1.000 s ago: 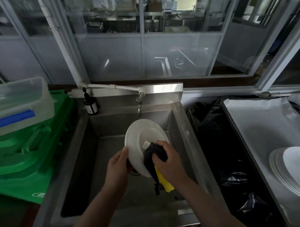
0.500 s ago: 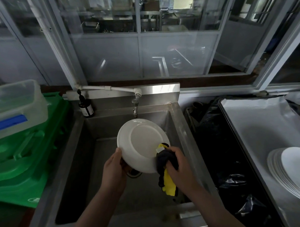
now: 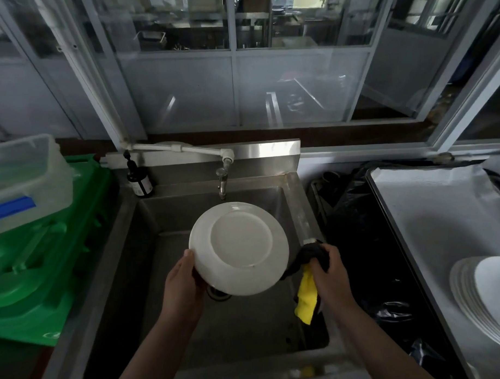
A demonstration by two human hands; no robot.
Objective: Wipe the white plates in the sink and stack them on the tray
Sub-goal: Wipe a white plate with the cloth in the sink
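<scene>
Now held over the sink (image 3: 297,204), a white plate (image 3: 239,248) is tilted with its underside and foot ring turned up toward the camera, its upper rim leaning away toward the tap (image 3: 222,182); being round, it shows no long axis. It hangs above the drain near the middle of the basin, clear of the basin floor.

At the plate's lower-left rim, the left hand (image 3: 182,286) grips the edge, thumb lying along the rim on the near face and fingers hidden behind. Just beside the plate's right rim, over the basin's right wall, the right hand (image 3: 329,271) is closed around a bunched dark cloth (image 3: 310,255), from which a yellow cloth (image 3: 306,299) hangs below the fist. The dark cloth's edge reaches the plate's lower-right rim; whether it touches cannot be told.

Past the sink's right edge, black plastic bags (image 3: 367,242) fill the gap before a metal tray (image 3: 431,211), where a stack of white plates (image 3: 485,297) sits at its near right corner. At the sink's back-left corner stands a dark pump bottle (image 3: 139,182). Left of the sink, a clear lidded container (image 3: 24,180) rests on stacked green crates (image 3: 47,253).
</scene>
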